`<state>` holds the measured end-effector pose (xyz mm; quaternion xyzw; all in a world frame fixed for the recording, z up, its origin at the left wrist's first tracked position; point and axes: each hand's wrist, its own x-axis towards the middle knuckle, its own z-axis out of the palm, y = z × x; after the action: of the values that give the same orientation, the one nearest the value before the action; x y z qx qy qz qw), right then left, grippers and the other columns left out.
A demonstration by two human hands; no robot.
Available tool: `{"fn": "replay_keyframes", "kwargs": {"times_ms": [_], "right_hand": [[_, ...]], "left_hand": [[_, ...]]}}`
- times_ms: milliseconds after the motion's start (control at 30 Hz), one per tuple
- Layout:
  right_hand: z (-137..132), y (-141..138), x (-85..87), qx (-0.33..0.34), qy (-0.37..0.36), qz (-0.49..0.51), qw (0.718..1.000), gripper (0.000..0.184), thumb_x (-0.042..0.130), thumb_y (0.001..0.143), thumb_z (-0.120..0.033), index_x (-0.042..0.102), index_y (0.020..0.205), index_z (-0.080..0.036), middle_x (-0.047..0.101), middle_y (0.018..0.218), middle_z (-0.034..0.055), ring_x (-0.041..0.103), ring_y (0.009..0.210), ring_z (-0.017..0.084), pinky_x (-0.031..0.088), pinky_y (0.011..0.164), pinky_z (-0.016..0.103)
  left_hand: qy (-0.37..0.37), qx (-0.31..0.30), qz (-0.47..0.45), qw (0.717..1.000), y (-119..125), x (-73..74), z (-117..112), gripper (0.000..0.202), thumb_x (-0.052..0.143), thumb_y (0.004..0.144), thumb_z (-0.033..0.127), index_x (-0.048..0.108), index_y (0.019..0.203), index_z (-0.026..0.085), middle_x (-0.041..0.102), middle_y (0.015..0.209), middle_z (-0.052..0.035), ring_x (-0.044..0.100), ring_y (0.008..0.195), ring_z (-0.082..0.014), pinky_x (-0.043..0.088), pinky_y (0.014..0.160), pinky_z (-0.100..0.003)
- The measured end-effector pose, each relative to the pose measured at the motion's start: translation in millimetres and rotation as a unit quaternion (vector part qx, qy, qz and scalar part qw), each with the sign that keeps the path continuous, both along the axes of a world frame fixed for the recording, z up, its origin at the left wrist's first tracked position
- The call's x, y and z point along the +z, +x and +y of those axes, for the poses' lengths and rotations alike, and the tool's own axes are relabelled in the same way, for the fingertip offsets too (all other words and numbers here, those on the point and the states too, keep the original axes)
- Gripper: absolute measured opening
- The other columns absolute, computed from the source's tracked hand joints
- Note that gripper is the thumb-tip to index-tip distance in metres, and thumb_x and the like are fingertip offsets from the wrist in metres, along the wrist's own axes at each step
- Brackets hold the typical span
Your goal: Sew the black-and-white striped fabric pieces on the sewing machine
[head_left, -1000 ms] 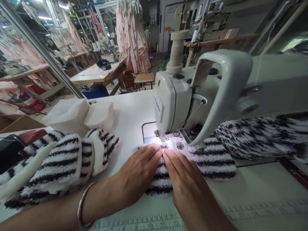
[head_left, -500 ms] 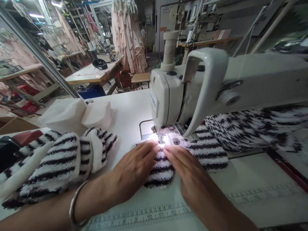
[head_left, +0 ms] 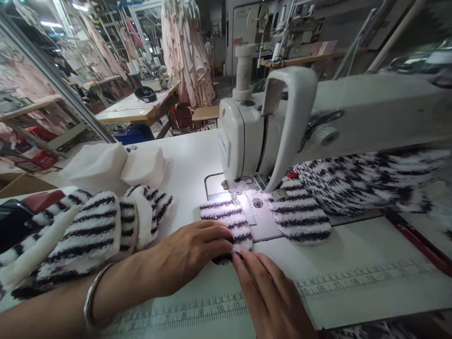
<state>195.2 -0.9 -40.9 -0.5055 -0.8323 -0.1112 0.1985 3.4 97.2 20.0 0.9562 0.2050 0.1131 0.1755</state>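
Observation:
A black-and-white striped fleece strip point(head_left: 226, 221) lies just in front of the presser foot point(head_left: 235, 195) of a white industrial sewing machine point(head_left: 240, 141). My left hand point(head_left: 192, 242) rests on the strip's near part, fingers together. My right hand point(head_left: 263, 296) sits lower, its fingertips touching the strip's near edge. A second striped piece point(head_left: 300, 219) lies to the right of the lit needle plate point(head_left: 257, 207). The needle itself is hidden by the machine head. A metal bangle point(head_left: 92, 296) circles my left wrist.
Striped fleece point(head_left: 77, 240) is heaped at the left, with white fabric bundles point(head_left: 95, 169) behind it. More striped fabric point(head_left: 367, 183) lies under the machine arm. A measuring tape point(head_left: 353, 282) runs along the white table point(head_left: 187, 160). Pink garments point(head_left: 185, 56) hang behind.
My hands have parted: the right hand drew back toward me, off the fabric's top. The strip now shows more fully, and the view has turned slightly left.

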Motion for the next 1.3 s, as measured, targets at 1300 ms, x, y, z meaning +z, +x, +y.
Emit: {"fn": "replay_keyframes", "kwargs": {"times_ms": [1300], "right_hand": [[51, -15, 12.8, -0.056, 0.013, 0.016, 0.998, 0.053, 0.029, 0.082, 0.0, 0.055, 0.128, -0.01, 0.063, 0.12, 0.0089, 0.053, 0.111, 0.023, 0.046, 0.081, 0.038]], "left_hand": [[0.062, 0.104, -0.005, 0.993, 8, -12.4, 45, 0.022, 0.037, 0.094, 0.009, 0.056, 0.105, 0.013, 0.061, 0.097, -0.0095, 0.056, 0.097, -0.019, 0.05, 0.086, -0.035]]}}
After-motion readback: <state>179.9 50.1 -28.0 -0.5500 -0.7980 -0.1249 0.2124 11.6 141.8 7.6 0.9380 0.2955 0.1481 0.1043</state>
